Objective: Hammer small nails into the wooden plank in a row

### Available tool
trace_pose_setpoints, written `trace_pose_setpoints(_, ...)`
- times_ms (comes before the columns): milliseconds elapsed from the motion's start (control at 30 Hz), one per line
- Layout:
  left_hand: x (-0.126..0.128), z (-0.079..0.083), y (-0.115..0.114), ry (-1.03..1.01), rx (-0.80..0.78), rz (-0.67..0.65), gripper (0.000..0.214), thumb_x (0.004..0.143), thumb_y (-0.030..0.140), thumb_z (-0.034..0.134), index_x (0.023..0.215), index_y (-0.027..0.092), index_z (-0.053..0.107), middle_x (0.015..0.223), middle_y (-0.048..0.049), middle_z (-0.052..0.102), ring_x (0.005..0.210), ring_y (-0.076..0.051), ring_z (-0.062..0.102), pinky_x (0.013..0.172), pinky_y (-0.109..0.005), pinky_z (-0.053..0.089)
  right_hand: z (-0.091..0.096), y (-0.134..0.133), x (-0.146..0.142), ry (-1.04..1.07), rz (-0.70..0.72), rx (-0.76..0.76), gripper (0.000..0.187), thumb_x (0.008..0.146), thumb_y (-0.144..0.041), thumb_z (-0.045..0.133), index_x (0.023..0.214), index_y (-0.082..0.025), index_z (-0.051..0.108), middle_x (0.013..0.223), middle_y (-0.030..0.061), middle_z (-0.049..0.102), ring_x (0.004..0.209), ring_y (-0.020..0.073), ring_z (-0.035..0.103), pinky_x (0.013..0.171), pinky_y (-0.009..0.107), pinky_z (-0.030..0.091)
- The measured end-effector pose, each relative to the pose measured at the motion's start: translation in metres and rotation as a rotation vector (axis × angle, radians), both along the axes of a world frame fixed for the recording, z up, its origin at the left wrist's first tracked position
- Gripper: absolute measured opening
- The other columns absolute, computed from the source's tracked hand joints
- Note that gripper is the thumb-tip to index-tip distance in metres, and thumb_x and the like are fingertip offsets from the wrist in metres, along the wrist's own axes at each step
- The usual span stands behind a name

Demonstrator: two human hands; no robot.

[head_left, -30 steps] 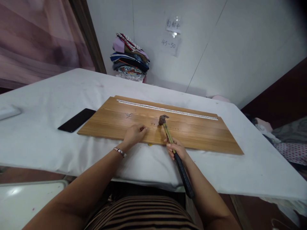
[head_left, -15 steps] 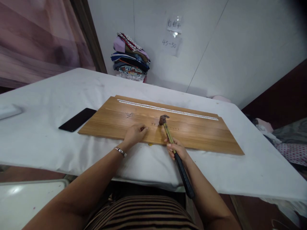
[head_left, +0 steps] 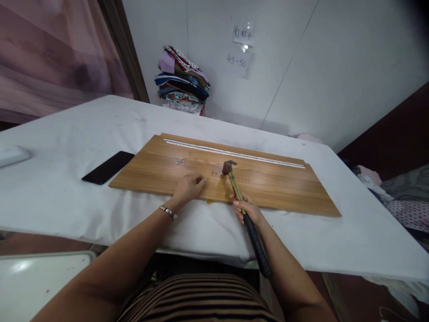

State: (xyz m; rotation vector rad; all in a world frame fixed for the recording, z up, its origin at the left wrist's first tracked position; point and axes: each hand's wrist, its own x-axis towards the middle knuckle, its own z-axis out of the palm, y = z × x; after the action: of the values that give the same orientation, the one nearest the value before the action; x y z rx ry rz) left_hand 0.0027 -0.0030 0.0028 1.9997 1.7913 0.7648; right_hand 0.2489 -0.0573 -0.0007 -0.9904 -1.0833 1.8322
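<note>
Gripping the hammer point(head_left: 248, 224) by its handle, your right hand point(head_left: 252, 209) was wrapped snugly around it, the rusty head over the wooden board point(head_left: 288, 190) between two short rows of small dark dots point(head_left: 214, 173). Your left hand point(head_left: 187, 185) rested near the board's close edge, fingers curled (whether they pinched anything, I couldn't tell). Loose nails point(head_left: 180, 161) lay just beyond it. And since a second earlier, barely a flicker: both hands and the hammer held their places over the board.
</note>
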Motion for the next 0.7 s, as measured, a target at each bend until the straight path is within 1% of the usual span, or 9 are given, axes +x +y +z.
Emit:
trace_pose_setpoints(367, -0.0001, 0.0009, -0.0007, -0.011, -0.008, 0.005, 0.030, 0.086, 0.042, 0.047, 0.073, 0.021, 0.064, 0.078, -0.0037, 0.069, 0.075, -0.018, 0.059, 0.070, -0.029, 0.041, -0.0042, 0.0007, 0.0004, -0.002, 0.000, 0.002, 0.039, 0.068, -0.036, 0.072, 0.098, -0.018, 0.054, 0.049, -0.0132, 0.045, 0.028, 0.0051, 0.038, 0.025, 0.017, 0.032)
trace_pose_setpoints(700, -0.0010, -0.0031, 0.0012, -0.013, 0.001, 0.001, 0.029, 0.085, 0.043, 0.047, 0.073, 0.021, 0.063, 0.079, -0.0041, 0.069, 0.075, -0.019, 0.059, 0.069, -0.030, 0.041, -0.0028, 0.0009, 0.0009, 0.004, 0.014, 0.013, 0.038, 0.069, -0.036, 0.071, 0.097, -0.018, 0.054, 0.049, -0.0132, 0.045, 0.028, 0.0054, 0.038, 0.025, 0.018, 0.033)
